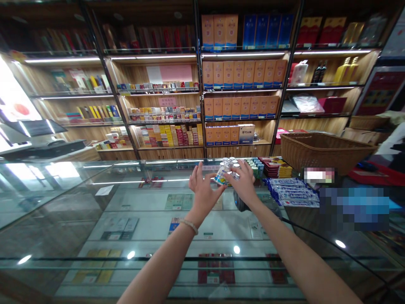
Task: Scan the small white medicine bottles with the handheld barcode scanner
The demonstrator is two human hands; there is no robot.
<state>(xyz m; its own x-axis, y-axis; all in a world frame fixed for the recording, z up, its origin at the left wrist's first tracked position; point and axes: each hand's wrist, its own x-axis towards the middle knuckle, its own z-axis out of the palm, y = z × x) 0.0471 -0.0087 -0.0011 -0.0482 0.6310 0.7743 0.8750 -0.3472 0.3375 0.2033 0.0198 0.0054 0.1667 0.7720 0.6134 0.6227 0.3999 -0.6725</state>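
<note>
Over the glass counter (142,219), my left hand (202,192) reaches in with a beaded bracelet on its wrist. Its thumb and index finger close on a small clear bottle with a blue, white and yellow label (220,175), held tilted. My right hand (243,181) grips the same bottle from the other side, its fingers curled, and partly covers it. Just behind stand several small clear bottles with white caps (232,161), close to my right fingers. A dark handheld scanner (240,202) lies under my right wrist, its cable running to the lower right.
Blue-and-white packets (292,191) lie in a pile on the right, with yellow-and-red boxes (275,167) and green-and-white cans (255,165) behind. A wicker basket (325,147) stands at the back right. Shelves with orange boxes (240,108) line the wall.
</note>
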